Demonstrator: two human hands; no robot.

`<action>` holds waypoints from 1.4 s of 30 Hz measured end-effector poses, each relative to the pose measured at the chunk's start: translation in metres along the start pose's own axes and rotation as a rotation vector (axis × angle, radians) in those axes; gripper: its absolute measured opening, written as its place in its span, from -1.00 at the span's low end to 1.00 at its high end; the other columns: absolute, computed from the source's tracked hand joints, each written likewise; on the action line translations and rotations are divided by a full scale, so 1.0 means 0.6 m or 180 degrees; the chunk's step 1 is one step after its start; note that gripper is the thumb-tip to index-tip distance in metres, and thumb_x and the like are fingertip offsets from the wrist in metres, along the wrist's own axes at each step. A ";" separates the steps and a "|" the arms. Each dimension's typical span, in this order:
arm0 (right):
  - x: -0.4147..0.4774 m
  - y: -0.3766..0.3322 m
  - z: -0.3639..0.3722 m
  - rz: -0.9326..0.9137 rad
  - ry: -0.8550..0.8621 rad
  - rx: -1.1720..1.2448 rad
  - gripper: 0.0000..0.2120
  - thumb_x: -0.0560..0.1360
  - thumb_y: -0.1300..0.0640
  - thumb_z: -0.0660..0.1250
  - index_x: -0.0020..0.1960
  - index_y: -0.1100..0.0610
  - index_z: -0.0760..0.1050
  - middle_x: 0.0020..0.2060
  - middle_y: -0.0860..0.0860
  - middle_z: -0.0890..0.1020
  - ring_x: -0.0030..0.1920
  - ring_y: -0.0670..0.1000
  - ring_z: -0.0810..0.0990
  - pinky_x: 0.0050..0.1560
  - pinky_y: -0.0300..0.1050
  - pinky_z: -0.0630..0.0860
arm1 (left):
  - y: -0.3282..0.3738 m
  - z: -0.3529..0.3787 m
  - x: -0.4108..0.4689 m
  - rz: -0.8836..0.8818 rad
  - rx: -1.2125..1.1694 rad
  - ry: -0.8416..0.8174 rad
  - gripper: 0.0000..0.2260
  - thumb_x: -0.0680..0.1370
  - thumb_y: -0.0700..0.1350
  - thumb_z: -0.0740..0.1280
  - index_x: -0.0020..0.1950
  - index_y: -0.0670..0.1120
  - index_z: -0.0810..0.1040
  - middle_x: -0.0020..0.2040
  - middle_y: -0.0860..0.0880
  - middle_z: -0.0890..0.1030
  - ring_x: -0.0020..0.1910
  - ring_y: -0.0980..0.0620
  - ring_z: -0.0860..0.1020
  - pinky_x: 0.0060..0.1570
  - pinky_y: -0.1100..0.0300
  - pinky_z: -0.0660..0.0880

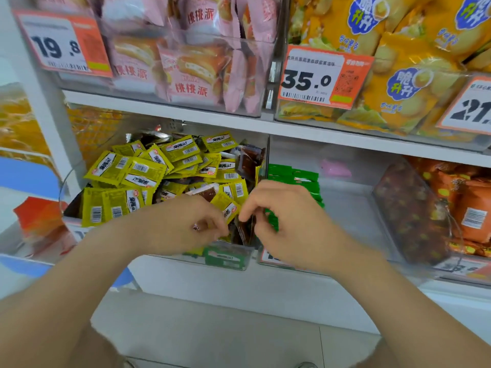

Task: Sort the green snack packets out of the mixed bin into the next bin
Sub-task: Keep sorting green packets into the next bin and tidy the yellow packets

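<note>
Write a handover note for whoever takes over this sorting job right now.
Left hand: fingers curled among the yellow rectangular foil packets at the front of the clear plastic mixed bin; whether it holds one is hidden.
Right hand: fingers curled at the divider, by a dark brown packet; grip unclear.
Done: a stack of green foil packets already lies in the next clear bin.
Left: at least one green packet shows low behind the mixed bin's front wall; more may be buried.
</note>
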State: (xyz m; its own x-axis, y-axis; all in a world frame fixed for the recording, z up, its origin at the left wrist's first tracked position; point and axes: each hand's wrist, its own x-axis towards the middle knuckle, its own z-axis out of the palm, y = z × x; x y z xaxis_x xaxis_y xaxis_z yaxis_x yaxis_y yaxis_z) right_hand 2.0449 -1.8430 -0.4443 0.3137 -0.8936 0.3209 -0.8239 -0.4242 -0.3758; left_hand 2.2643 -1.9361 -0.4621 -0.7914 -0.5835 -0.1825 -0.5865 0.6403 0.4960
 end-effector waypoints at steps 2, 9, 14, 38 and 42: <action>0.012 -0.016 0.019 -0.0141 -0.0343 -0.0378 -0.71 0.44 0.29 0.30 -0.02 -0.02 0.68 -0.11 -0.17 0.60 -0.05 -0.11 0.57 0.03 -0.07 0.50 | 0.003 0.006 0.001 -0.0055 0.0076 -0.0485 -0.79 0.61 0.02 0.23 0.02 0.04 0.65 -0.17 0.12 0.62 -0.21 0.22 0.55 -0.13 0.17 0.54; 0.050 0.000 0.036 0.0187 0.0018 -0.0183 -0.70 0.51 0.29 0.27 0.04 0.02 0.71 -0.07 -0.13 0.67 -0.02 -0.13 0.61 0.10 -0.15 0.56 | -0.012 0.019 0.001 -0.0149 0.0397 -0.0414 -0.91 0.62 0.02 0.30 -0.07 0.11 0.55 -0.15 0.10 0.54 -0.15 0.12 0.52 -0.09 0.03 0.53; 0.050 -0.003 0.035 0.0341 0.0184 0.0009 -0.71 0.57 0.25 0.26 0.12 0.02 0.70 -0.06 -0.13 0.72 -0.01 -0.15 0.66 0.09 -0.15 0.60 | -0.037 -0.008 -0.015 -0.0138 -0.0540 0.0062 -0.90 0.57 -0.02 0.49 0.02 0.14 0.61 -0.11 0.16 0.67 -0.19 0.17 0.61 -0.23 0.25 0.50; 0.126 -0.002 0.087 0.0459 -0.0441 -0.1358 -0.72 0.56 0.05 0.45 0.26 -0.02 0.59 0.11 0.01 0.58 0.06 0.14 0.63 -0.09 0.02 0.60 | -0.086 -0.034 0.005 -0.0664 0.1838 0.1295 -0.73 0.51 0.00 0.52 0.17 0.18 0.60 0.15 0.09 0.54 0.25 -0.06 0.41 0.14 -0.02 0.33; 0.152 -0.020 0.099 0.0387 -0.0689 -0.1840 -0.32 0.29 -0.51 0.46 0.13 0.01 0.61 -0.02 -0.02 0.59 0.04 0.08 0.59 -0.05 0.00 0.46 | -0.096 -0.024 0.006 -0.0772 0.2036 0.1665 -0.71 0.51 -0.09 0.48 0.21 0.10 0.58 0.24 0.00 0.48 0.26 -0.16 0.37 0.10 -0.09 0.39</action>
State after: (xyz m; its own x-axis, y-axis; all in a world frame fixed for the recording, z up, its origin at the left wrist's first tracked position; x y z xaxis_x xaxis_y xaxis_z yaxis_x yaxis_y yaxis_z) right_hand 2.1113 -1.9281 -0.4622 0.2402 -0.9656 0.0994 -0.9627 -0.2238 0.1517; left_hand 2.2979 -1.9823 -0.4789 -0.5425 -0.7951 0.2712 -0.8380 0.5348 -0.1086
